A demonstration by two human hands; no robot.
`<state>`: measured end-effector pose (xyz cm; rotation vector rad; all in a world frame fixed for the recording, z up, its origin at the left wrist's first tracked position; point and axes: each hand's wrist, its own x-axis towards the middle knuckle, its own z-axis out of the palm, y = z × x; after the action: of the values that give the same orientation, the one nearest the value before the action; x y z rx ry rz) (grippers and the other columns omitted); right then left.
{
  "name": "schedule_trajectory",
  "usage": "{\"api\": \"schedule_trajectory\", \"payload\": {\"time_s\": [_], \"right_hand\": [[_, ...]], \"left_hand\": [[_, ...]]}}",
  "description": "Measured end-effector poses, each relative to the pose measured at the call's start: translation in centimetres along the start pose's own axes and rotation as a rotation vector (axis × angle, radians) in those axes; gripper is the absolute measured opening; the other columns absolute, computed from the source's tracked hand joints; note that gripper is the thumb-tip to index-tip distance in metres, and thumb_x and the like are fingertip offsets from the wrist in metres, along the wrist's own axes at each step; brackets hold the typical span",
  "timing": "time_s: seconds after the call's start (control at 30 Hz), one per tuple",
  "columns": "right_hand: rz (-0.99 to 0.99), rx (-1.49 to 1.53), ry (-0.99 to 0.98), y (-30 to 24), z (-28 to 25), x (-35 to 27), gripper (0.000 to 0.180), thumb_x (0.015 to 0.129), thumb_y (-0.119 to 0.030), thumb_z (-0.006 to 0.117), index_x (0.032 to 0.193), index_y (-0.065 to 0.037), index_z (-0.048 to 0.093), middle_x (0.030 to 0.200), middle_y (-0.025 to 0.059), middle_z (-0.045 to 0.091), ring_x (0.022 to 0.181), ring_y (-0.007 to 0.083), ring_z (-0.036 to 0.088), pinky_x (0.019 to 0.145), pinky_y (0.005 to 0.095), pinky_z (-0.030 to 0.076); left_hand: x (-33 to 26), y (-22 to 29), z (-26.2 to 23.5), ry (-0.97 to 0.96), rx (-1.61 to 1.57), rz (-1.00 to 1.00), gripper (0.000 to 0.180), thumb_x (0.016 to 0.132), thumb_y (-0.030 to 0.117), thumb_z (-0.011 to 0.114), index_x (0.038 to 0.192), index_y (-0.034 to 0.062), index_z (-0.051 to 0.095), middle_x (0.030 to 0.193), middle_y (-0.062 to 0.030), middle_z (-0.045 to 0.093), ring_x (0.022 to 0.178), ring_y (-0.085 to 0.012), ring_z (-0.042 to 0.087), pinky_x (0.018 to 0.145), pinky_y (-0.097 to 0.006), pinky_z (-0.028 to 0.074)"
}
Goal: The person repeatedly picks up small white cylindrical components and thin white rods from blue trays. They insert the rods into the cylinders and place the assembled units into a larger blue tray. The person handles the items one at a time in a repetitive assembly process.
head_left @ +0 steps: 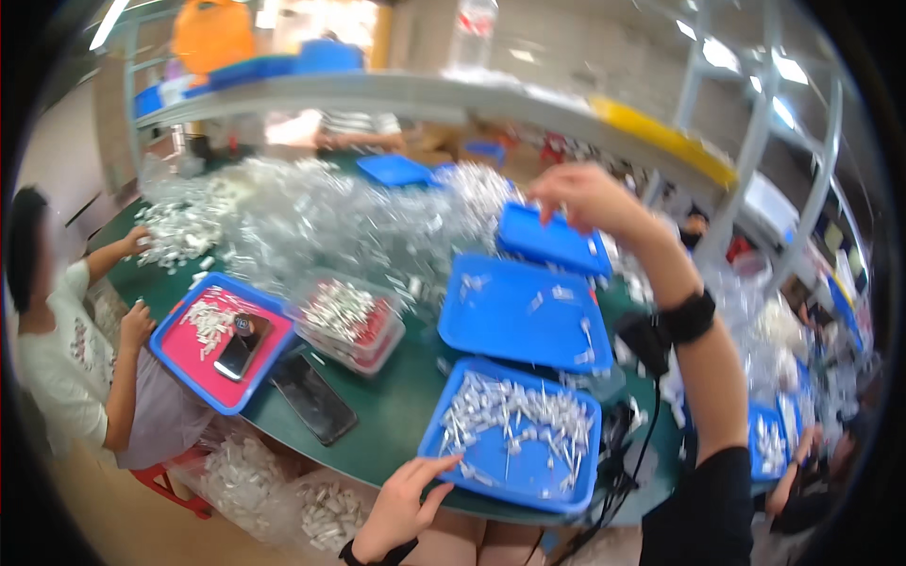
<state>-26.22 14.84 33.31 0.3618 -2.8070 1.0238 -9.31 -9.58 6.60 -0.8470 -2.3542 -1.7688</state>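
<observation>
My left hand (401, 505) is at the near left corner of a blue tray (436, 443), index finger stretched over its rim and thumb apart. Small white plastic pieces with thin stems (514, 406) are heaped in that tray. Beyond it stands a larger blue tray (510, 325) with only a few such pieces. Raised over a third, farther blue tray (547, 247) is my right hand (590, 198). Its fingers hang loosely bent and slightly apart, a little blurred, with nothing visible in them. Black bands circle both wrists.
A clear tub (363, 354) of white pieces and a dark phone (316, 398) lie left of the trays. A person (71, 349) sits at far left by a pink-lined tray (203, 363). Clear bags (311, 217) cover the back. A black cable (646, 443) hangs on the right.
</observation>
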Motion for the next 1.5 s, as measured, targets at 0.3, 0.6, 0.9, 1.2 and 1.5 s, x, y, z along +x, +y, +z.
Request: {"api": "schedule_trajectory", "payload": {"time_s": [0.3, 0.6, 0.9, 1.2, 1.5], "right_hand": [[0.074, -0.307, -0.170, 3.6, -3.1, -6.1, 0.037, 0.083, -0.035, 0.054, 0.100, -0.004, 0.065, 0.085, 0.0074, 0.066, 0.066, 0.0135, 0.054, 0.057, 0.0276, 0.045], [0.166, -0.386, -0.298, 1.8, -6.2, -15.5, 0.038, 0.083, -0.035, 0.053, 0.096, 0.000, 0.064, 0.083, 0.0088, 0.065, 0.067, 0.0131, 0.054, 0.059, 0.0265, 0.044], [0.062, -0.574, -0.410, 5.9, -4.6, -18.2, 0.031, 0.083, -0.033, 0.055, 0.094, -0.006, 0.063, 0.076, 0.0066, 0.062, 0.070, 0.0160, 0.059, 0.065, 0.0300, 0.048], [0.480, -0.575, -0.183, 17.5, 3.5, -31.8, 0.032, 0.084, -0.035, 0.051, 0.107, -0.015, 0.058, 0.097, 0.0197, 0.058, 0.091, 0.0371, 0.058, 0.079, 0.0448, 0.047], [0.457, -0.732, 0.107, 17.8, 8.4, -36.3, 0.053, 0.075, -0.044, 0.063, 0.116, -0.011, 0.053, 0.111, 0.0202, 0.049, 0.094, 0.0378, 0.051, 0.066, 0.0445, 0.048]], "left_hand": [[1.9, 3.3, 10.8, -0.495, -0.136, 0.111, 0.039, 0.079, 0.006, 0.062, 0.117, 0.0011, 0.051, 0.101, -0.0138, 0.057, 0.091, -0.0284, 0.056, 0.081, -0.035, 0.044], [3.3, 7.4, 25.2, -0.321, 0.439, 0.363, 0.075, 0.071, 0.028, 0.071, 0.131, -0.0016, 0.036, 0.110, -0.0198, 0.047, 0.092, -0.0322, 0.052, 0.078, -0.036, 0.045], [5.1, 7.0, 29.7, -0.488, 0.636, 0.141, 0.088, 0.068, 0.009, 0.067, 0.140, -0.0022, 0.017, 0.120, -0.0380, 0.038, 0.066, -0.0309, 0.064, 0.052, -0.030, 0.052], [5.7, 8.3, 25.6, -0.579, 0.560, 0.161, 0.066, 0.071, 0.029, 0.071, 0.118, -0.0056, 0.041, 0.120, -0.0384, 0.039, 0.083, -0.0414, 0.062, 0.067, -0.041, 0.053], [16.9, 16.8, 13.1, -0.232, 0.283, 0.285, 0.043, 0.075, 0.034, 0.067, 0.101, 0.0008, 0.060, 0.092, -0.0170, 0.064, 0.085, -0.0301, 0.062, 0.074, -0.035, 0.049]]}}
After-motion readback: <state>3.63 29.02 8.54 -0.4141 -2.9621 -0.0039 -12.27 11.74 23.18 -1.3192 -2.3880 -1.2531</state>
